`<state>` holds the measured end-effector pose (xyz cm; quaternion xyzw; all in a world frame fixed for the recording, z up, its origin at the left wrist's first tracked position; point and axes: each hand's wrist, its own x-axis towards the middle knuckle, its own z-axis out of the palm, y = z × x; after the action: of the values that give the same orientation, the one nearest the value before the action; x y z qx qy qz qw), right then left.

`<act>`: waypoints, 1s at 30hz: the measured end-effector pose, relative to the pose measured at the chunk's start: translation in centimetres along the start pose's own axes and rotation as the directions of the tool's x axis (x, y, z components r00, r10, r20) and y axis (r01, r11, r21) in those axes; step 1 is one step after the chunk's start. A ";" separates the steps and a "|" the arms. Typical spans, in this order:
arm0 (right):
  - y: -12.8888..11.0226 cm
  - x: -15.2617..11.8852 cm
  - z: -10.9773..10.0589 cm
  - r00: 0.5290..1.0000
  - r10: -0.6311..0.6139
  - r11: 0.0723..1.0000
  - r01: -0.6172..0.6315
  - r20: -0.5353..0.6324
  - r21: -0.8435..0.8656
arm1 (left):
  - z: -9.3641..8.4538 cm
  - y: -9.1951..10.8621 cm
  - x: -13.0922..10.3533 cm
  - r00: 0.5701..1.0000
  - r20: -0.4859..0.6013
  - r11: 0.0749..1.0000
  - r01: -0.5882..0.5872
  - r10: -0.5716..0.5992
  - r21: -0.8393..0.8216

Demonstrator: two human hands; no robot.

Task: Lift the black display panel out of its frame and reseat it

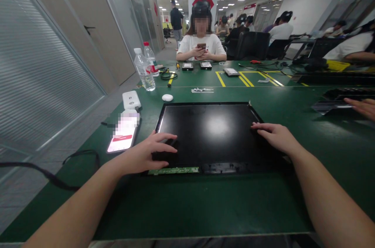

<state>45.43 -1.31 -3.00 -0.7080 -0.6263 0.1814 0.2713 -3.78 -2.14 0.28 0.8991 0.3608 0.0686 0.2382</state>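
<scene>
A black display panel lies flat on the green table, screen side up, with a bright reflection in its middle. Along its near edge runs a green circuit board strip. My left hand rests over the panel's left edge, its fingers spread across the dark surface. On the opposite side, my right hand has its fingertips at the panel's right edge, fingers stretched out and close together. Neither hand shows anything gripped.
Left of the panel are a lit phone, a white power bank and a white earbud case. Water bottles stand behind. Hard drives lie before a seated person. Another person's hand is at right.
</scene>
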 end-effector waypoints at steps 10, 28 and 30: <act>-0.3 0.0 -0.1 0.999 0.043 0.999 -0.043 -0.010 -0.020 | 0.1 0.0 0.0 0.999 -0.021 0.999 -0.036 0.035 -0.010; 0.1 0.1 0.0 0.999 0.016 1.000 -0.017 -0.048 -0.017 | -0.2 0.6 0.0 0.999 -0.045 0.999 -0.030 0.030 0.013; 0.1 0.2 -0.1 0.996 0.040 0.999 -0.041 -0.079 -0.017 | -0.3 0.5 0.1 0.996 -0.086 1.000 0.004 -0.002 0.021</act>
<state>45.62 -1.17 -2.95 -0.7296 -0.6023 0.1531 0.2854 -3.49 -2.30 0.82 0.8974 0.3726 0.1028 0.2129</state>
